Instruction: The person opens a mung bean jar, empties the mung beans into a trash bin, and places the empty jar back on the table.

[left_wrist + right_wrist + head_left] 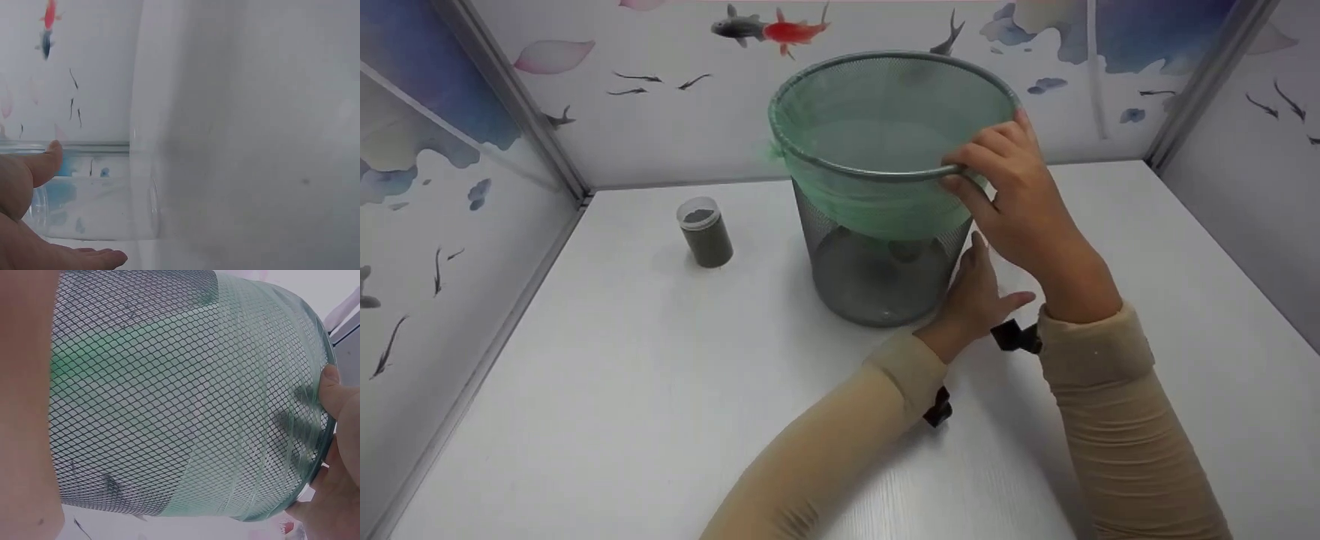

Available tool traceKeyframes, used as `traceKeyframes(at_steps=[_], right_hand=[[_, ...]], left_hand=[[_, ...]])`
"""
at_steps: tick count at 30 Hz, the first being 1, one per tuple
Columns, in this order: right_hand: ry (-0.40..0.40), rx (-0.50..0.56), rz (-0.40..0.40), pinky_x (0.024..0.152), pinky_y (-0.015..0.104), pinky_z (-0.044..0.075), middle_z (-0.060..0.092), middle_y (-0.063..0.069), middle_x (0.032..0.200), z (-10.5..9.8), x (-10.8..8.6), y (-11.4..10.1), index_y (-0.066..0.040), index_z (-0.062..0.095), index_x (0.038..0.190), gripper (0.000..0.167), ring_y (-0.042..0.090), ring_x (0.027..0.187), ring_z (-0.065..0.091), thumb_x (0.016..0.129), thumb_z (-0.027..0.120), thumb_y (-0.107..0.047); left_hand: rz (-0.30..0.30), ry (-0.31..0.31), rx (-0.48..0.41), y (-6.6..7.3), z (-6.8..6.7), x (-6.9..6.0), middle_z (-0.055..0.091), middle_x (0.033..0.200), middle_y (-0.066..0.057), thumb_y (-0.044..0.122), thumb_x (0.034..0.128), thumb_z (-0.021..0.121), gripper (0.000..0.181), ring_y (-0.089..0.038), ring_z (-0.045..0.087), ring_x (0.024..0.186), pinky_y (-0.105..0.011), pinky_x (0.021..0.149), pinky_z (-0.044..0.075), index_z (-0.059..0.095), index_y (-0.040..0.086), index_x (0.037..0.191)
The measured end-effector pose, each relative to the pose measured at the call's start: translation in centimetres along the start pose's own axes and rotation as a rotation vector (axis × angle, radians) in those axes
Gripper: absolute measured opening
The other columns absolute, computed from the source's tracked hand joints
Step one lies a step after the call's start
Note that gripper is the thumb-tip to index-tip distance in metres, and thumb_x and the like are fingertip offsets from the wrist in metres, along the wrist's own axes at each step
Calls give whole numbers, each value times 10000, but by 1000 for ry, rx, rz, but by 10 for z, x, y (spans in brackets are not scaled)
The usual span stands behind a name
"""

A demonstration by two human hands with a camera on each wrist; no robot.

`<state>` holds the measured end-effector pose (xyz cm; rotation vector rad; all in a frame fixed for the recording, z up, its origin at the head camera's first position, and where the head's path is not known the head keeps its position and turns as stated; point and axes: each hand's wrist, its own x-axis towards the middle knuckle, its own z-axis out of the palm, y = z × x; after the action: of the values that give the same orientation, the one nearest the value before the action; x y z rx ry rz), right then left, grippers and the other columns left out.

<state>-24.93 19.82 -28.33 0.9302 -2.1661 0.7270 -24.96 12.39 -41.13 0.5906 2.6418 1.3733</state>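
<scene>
A dark mesh wastebasket [877, 277] stands upright, lined with a thin green bag [885, 199] folded over its rim. My right hand [1012, 180] grips the rim at the near right; the right wrist view shows its thumb and fingers around that rim. Beside the basket's lower right side, my left hand [971, 292] has extended fingers and its thumb spread away. Whether it touches the mesh I cannot tell. In the left wrist view, a clear cylindrical container [101, 208] appears between thumb and fingers; contact is unclear, and the head view barely shows it.
A small jar [707, 236] with dark grey-green contents stands left of the basket on the white table [607, 375]. Printed panels with fish and petals [660, 127] enclose the back and sides. Small black devices [937, 409] sit at both wrists.
</scene>
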Motion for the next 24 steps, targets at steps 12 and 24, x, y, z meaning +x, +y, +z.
traceKeyframes(at_steps=[12,24], right_hand=[[-4,-8,6,1298,581,63,687,150,1034,-1,0,-1,-29,751,1123,180,365,1109,557,1056,681,-181],[4,-18,3,1294,599,63,665,148,1043,1,-2,0,-37,739,1130,168,365,1116,546,1063,670,-174]], left_hand=[[-59,-176,1,2,-44,-63,419,1655,-68,331,1035,725,922,-156,422,1518,-242,1173,385,153,51,1702],[26,-158,46,-24,-123,-107,709,1321,-82,312,1024,737,451,-229,662,1234,-364,1045,525,676,57,1390]])
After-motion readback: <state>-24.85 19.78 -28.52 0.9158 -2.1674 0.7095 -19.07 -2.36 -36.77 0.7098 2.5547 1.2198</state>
